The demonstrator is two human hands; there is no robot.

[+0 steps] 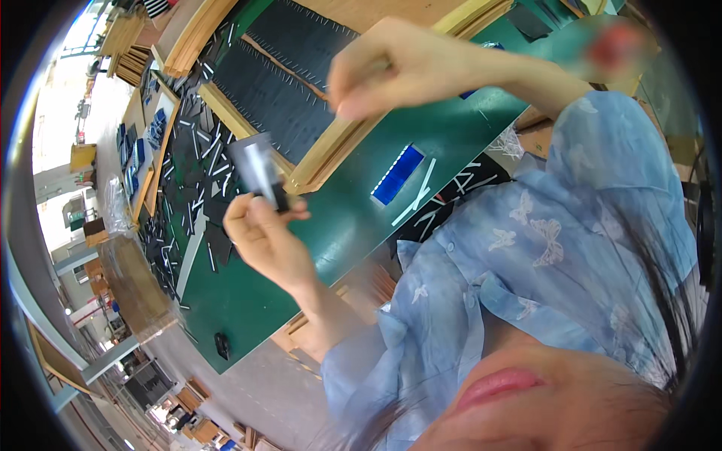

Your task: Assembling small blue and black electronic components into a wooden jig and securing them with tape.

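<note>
My left hand (263, 237) is raised over the green table (353, 218) and grips a small dark flat piece (262, 171) with a white strip on it, held upright between thumb and fingers. My right hand (383, 69) hovers higher, above the wooden tray (338, 146). Its fingertips are pinched together and point down. The blur hides whether anything thin sits between them. The two hands are apart, the right one up and to the right of the held piece.
Wooden trays hold rows of black strips (274, 94). A blue ribbed block (398, 174) and loose white strips (421, 192) lie on the table. Scattered black and white pieces (192, 188) cover the left end. A small black object (222, 344) sits near the table's corner.
</note>
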